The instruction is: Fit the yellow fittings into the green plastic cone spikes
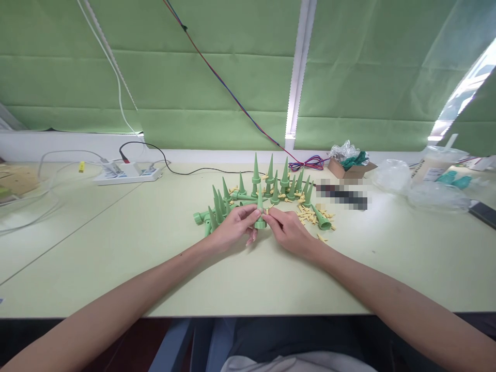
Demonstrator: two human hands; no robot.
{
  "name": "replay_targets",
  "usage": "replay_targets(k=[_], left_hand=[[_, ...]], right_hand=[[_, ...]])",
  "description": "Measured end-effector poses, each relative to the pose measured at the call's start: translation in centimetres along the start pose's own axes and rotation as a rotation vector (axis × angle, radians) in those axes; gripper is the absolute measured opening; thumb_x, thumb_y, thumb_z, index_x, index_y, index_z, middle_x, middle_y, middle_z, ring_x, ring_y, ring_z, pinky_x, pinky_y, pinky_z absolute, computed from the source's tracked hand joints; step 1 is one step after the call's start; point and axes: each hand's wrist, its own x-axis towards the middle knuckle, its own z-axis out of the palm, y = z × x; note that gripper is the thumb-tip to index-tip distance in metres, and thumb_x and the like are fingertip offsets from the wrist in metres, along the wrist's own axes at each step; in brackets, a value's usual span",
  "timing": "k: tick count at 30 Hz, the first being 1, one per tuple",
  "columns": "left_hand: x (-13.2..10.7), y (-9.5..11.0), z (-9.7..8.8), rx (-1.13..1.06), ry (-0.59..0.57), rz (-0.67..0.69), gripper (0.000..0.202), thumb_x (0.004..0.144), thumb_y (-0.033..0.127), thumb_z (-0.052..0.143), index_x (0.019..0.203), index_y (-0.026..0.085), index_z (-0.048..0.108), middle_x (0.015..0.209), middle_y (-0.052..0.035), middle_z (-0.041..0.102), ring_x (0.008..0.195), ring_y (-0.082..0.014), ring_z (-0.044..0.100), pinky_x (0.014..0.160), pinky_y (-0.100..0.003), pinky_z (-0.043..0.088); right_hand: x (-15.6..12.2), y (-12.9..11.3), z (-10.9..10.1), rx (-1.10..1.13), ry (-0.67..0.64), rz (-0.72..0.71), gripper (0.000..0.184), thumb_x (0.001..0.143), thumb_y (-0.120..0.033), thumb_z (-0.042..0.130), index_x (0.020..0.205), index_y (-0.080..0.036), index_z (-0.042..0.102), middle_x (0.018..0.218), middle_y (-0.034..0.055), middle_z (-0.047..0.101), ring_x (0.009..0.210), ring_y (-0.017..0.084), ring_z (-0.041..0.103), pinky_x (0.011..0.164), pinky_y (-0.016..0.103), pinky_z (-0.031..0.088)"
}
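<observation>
Green cone [260, 202], pinched upright in left hand [237, 226], right hand [290, 230] apparently pinching yellow peg [267, 211]

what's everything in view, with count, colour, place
table: one, pale, centre
spiked cones: many, green, table centre
pegs: many, yellow, among cones
power strip: one, white, back left
cardboard box: one, brown, back right
lidded cup: one, beige, right
phone: one, black, right
pixelated item: one, dark, near cones
blinds: several, green, background
cables: several, mixed colours, back
plastic bags: unclear count, clear, right
left hand: one, bare, holding cone
right hand: one, bare, pinching peg
</observation>
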Motion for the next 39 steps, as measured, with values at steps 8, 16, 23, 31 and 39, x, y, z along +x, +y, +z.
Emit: replay_targets(k=[8,16,23,31,39], left_hand=[[0.3,-0.3,0.3,-0.037,0.007,0.022,0.037,0.094,0.048,0.058,0.084,0.013,0.062,0.081,-0.0026,0.059,0.054,-0.0071,0.053,0.046,-0.02,0.048],[0.4,-0.8,0.0,0.028,-0.046,0.029,0.045,0.096,0.053,0.052,0.078,0.013,0.062,0.072,-0.0034,0.061,0.053,-0.0104,0.058,0.048,-0.023,0.05],[0.4,-1.2,0.0,0.064,-0.046,0.037,0.045,0.097,0.054,0.049,0.079,0.014,0.06,0.06,-0.001,0.059,0.047,-0.0115,0.057,0.046,-0.023,0.048],[0.4,-1.2,0.1,0.049,-0.037,0.026,0.046,0.096,0.055,0.051,0.075,0.015,0.058,0.057,-0.0003,0.058,0.047,-0.0124,0.058,0.045,-0.024,0.049],[0.5,-1.3,0.1,0.049,-0.039,0.015,0.045,0.097,0.054,0.05,0.077,0.014,0.059,0.056,-0.001,0.059,0.046,-0.0119,0.057,0.045,-0.023,0.048]], right_hand=[[-0.1,-1.0,0.6,-0.123,0.091,-0.058,0.032,0.098,-0.025,0.045,0.067,-0.021,0.038,0.053,-0.0067,0.031,0.047,0.009,0.024,0.048,0.025,0.02],[0.0,-1.1,0.5,-0.262,0.131,-0.161,0.034,0.099,-0.024,0.045,0.066,-0.019,0.048,0.052,-0.0036,0.045,0.045,0.009,0.031,0.047,0.025,0.021],[0.0,-1.3,0.5,-0.26,0.086,-0.109,0.032,0.097,-0.026,0.045,0.067,-0.019,0.052,0.055,-0.0011,0.049,0.047,0.01,0.032,0.049,0.025,0.02],[0.1,-1.3,0.3,-0.24,0.075,-0.11,0.031,0.096,-0.023,0.046,0.067,-0.019,0.052,0.056,-0.0011,0.05,0.048,0.01,0.031,0.049,0.025,0.019],[0.1,-1.0,0.5,-0.262,0.064,-0.113,0.028,0.095,-0.022,0.048,0.068,-0.018,0.054,0.056,-0.0018,0.05,0.047,0.01,0.032,0.048,0.025,0.019]])
